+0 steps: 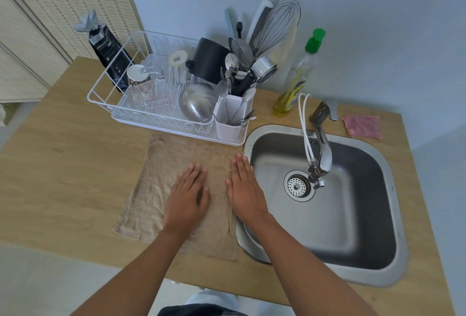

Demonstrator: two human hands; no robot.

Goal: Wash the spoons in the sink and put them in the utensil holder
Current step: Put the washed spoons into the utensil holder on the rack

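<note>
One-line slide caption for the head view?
Both hands, left hand and right hand, rest flat on a beige towel beside the empty sink; spoons sit in the utensil holder.

The person's two arms are bare, with no sleeves showing. The left hand [187,195] and the right hand [244,189] wear no gloves, rings, or watch. The fingernails are short and plain. At the near edge, some dark cloth and light blue cloth show on the body.

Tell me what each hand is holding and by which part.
Nothing is held. Both the left hand and the right hand lie flat, palms down, on the towel.
</note>
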